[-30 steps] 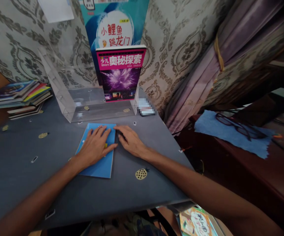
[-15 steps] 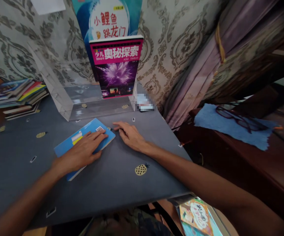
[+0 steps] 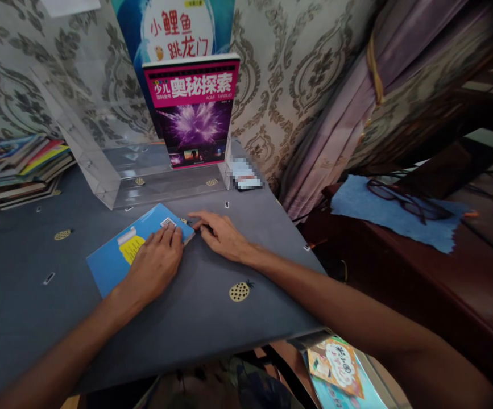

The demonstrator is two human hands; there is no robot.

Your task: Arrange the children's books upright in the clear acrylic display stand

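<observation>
A blue book (image 3: 110,262) with a yellow patch and a barcode lies aslant on the dark grey tablecloth. My left hand (image 3: 158,258) is over its near right edge, fingers close together and bent on the cover, closed on that edge; the thumb is hidden. At the book's right corner is my right hand (image 3: 220,234), its index finger stretched out and the thumb close to the corner. It is open and holds nothing that I can see. Behind the hands, a clear acrylic stand (image 3: 165,192) holds a pink and purple book (image 3: 195,122) upright, before a taller teal book (image 3: 218,25).
Stacked books (image 3: 24,165) stand at the left. A phone-like item (image 3: 246,175), partly blurred out, lies right of the stand. Glasses (image 3: 412,201) rest on a blue cloth (image 3: 357,210) on the dark red furniture at right. More books (image 3: 335,369) are below the table's near edge.
My left hand has drawn its fingers together and shifted to the book's near edge, baring more of the yellow patch. The right hand stays by the corner. The whole view has shifted slightly.
</observation>
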